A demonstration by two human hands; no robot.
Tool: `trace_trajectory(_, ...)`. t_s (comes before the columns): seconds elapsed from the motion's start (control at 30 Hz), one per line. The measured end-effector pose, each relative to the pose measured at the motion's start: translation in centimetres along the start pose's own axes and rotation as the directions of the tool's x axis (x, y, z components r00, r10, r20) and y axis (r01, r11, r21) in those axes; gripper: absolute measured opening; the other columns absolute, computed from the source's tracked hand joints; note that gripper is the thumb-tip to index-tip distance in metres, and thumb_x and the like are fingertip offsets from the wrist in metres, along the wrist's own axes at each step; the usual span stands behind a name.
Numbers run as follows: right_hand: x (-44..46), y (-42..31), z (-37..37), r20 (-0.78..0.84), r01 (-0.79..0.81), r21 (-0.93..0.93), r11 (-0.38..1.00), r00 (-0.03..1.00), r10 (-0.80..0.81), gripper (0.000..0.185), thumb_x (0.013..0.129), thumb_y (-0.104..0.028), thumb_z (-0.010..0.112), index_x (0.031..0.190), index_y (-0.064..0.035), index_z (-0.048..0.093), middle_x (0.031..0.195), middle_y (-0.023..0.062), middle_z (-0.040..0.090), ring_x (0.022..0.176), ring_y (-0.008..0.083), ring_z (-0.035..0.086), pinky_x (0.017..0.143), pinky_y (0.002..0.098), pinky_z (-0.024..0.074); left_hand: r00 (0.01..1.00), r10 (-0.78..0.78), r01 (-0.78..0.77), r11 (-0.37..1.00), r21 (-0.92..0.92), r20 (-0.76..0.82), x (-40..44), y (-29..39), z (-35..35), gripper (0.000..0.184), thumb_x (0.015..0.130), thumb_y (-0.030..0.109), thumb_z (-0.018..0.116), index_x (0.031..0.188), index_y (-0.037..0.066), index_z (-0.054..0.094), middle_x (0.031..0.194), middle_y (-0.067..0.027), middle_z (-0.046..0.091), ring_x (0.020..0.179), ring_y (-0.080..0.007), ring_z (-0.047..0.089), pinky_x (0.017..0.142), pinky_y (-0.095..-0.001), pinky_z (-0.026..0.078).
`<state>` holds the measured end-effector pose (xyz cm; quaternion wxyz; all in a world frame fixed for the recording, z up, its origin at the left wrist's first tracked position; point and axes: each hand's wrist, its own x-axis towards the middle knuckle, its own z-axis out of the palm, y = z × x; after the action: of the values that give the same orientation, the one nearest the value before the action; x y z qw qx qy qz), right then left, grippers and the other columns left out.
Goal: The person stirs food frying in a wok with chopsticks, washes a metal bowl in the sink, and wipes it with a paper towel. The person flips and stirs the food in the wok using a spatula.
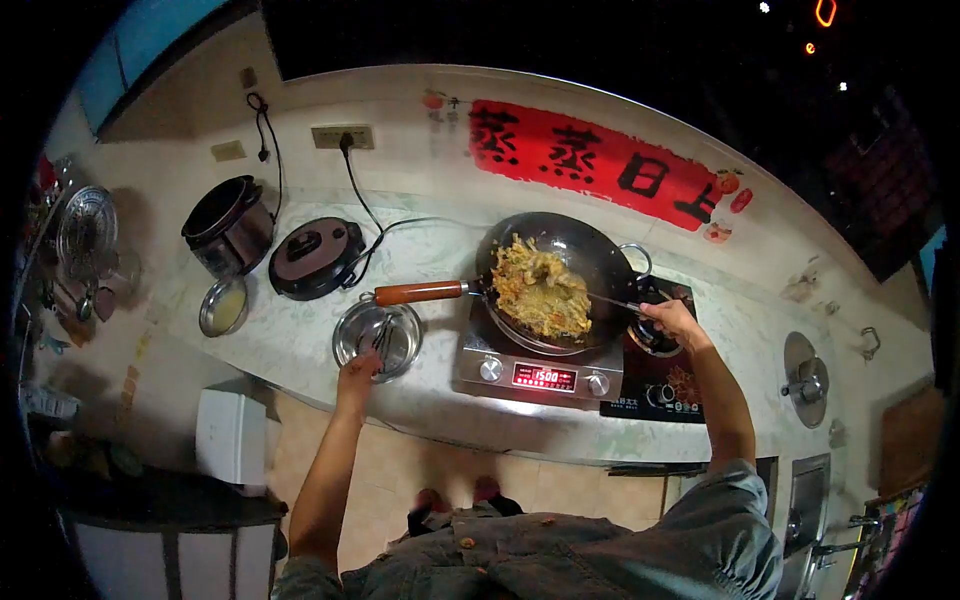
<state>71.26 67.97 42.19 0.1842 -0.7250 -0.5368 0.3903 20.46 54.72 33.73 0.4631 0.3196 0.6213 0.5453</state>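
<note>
A dark wok (603, 252) sits on an induction cooker (480, 385) whose red display reads 1500. Yellow-brown food pieces (535, 295) fill its left part, and its wooden handle (420, 292) points left. My right hand (670, 320) is closed round the handle of a long metal spatula (612, 300); its head is hidden among the food. At the steel bowl (408, 345), left of the cooker, my left hand (360, 372) is over the near rim. Its fingers are closed on a thin dark utensil (384, 335) that reaches into the bowl; its exact kind is unclear.
Behind the bowl are a cooker lid (312, 258), a dark pot (230, 225) and a small bowl of pale liquid (226, 308). A black hob (655, 385) lies right of the induction cooker. Further right are a round pot lid (806, 372) and a sink (805, 510).
</note>
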Motion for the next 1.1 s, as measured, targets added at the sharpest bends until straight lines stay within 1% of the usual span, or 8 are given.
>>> trace_trajectory(0.17, 0.3, 0.8, -0.3, 0.133, -0.224, 0.237, 0.945, 0.971, 0.197, 0.033, 0.079, -0.038, 0.052, 0.073, -0.0073, 0.062, 0.044, -0.0065, 0.035, 0.035, 0.0052, 0.026, 0.035, 0.0201, 0.0218, 0.999, -0.034, 0.034, 0.999, -0.039, 0.0, -2.3, 0.4, -0.5, 0.022, 0.081, 0.026, 0.053, 0.066, 0.01, 0.055, 0.064, 0.0039, 0.051, 0.059, -0.0049, 0.043, 0.053, -0.0194, 0.031)
trace_trajectory(0.23, 1.0, 1.5, -0.9, 0.313, -0.366, 0.45, 0.814, 0.919, 0.24, 0.034, 0.083, -0.038, 0.046, 0.075, -0.0085, 0.059, 0.044, -0.0088, 0.033, 0.033, 0.0019, 0.023, 0.032, 0.0172, 0.0184, 0.999, -0.032, 0.031, 0.997, -0.071, -0.011, -2.8, 0.3, -0.8, 0.023, 0.082, 0.023, 0.052, 0.063, 0.011, 0.054, 0.063, 0.0044, 0.05, 0.059, -0.0049, 0.041, 0.053, -0.0203, 0.029)
trace_trajectory(0.37, 0.4, 0.8, -2.5, 0.491, -0.549, 0.505, 0.666, 0.817, 0.302, 0.035, 0.086, -0.038, 0.04, 0.078, -0.0079, 0.057, 0.042, -0.0097, 0.034, 0.031, -0.0007, 0.021, 0.029, 0.0154, 0.015, 0.998, -0.05, 0.049, 0.999, -0.017, -0.043, -3.2, -0.3, -1.5, 0.023, 0.081, 0.025, 0.053, 0.064, 0.01, 0.054, 0.062, 0.0043, 0.049, 0.056, -0.0051, 0.039, 0.053, -0.0201, 0.029)
trace_trajectory(0.63, -3.2, 1.3, -3.7, 0.516, -0.54, 0.542, 0.643, 0.819, 0.252, 0.036, 0.086, -0.038, 0.038, 0.079, -0.0083, 0.057, 0.041, -0.009, 0.033, 0.029, -0.0002, 0.02, 0.028, 0.0147, 0.0154, 0.994, -0.105, 0.105, 0.994, -0.044, -0.01, -4.5, -2.0, -3.1, 0.021, 0.081, 0.029, 0.051, 0.07, 0.012, 0.054, 0.064, 0.0039, 0.05, 0.062, -0.0054, 0.045, 0.057, -0.022, 0.034)
trace_trajectory(0.7, -3.8, 0.4, -2.8, 0.331, -0.366, 0.524, 0.769, 0.919, 0.212, 0.034, 0.086, -0.037, 0.04, 0.08, -0.0094, 0.058, 0.04, -0.0091, 0.033, 0.029, 0.0003, 0.02, 0.028, 0.0154, 0.0148, 0.994, -0.113, 0.113, 0.994, 0.01, 0.011, -4.5, -2.5, -3.2, 0.02, 0.08, 0.031, 0.052, 0.07, 0.013, 0.053, 0.064, 0.0042, 0.05, 0.061, -0.0051, 0.044, 0.056, -0.0216, 0.033)
trace_trajectory(0.83, -2.5, -2.0, -0.5, 0.173, -0.25, 0.457, 0.853, 0.966, 0.191, 0.034, 0.086, -0.038, 0.039, 0.078, -0.0108, 0.058, 0.041, -0.0082, 0.035, 0.029, 0.0009, 0.019, 0.027, 0.0156, 0.0152, 0.989, -0.15, 0.148, 0.985, -0.084, -0.007, -5.1, -2.8, -2.2, 0.015, 0.079, 0.02, 0.05, 0.068, 0.01, 0.055, 0.063, 0.0043, 0.048, 0.058, -0.0045, 0.042, 0.051, -0.0196, 0.029)
trace_trajectory(0.97, -0.9, -3.3, 0.3, 0.347, -0.424, 0.484, 0.766, 0.896, 0.277, 0.037, 0.086, -0.039, 0.035, 0.073, -0.0116, 0.055, 0.041, -0.0082, 0.033, 0.028, 0.0016, 0.016, 0.026, 0.0168, 0.013, 0.989, -0.145, 0.147, 0.986, -0.079, 0.034, -5.8, -3.7, -2.5, 0.015, 0.077, 0.019, 0.051, 0.066, 0.01, 0.054, 0.063, 0.0039, 0.048, 0.058, -0.005, 0.042, 0.051, -0.0196, 0.029)
trace_trajectory(1.1, -0.4, -4.1, 2.6, 0.377, -0.379, 0.555, 0.74, 0.908, 0.183, 0.034, 0.085, -0.039, 0.038, 0.079, -0.011, 0.056, 0.042, -0.0097, 0.033, 0.028, 0.0002, 0.02, 0.027, 0.0141, 0.0161, 0.983, -0.174, 0.178, 0.982, -0.069, 0.051, -5.8, -5.1, -3.3, 0.018, 0.079, 0.029, 0.055, 0.07, 0.013, 0.055, 0.064, 0.0046, 0.051, 0.06, -0.0046, 0.046, 0.051, -0.0191, 0.034)
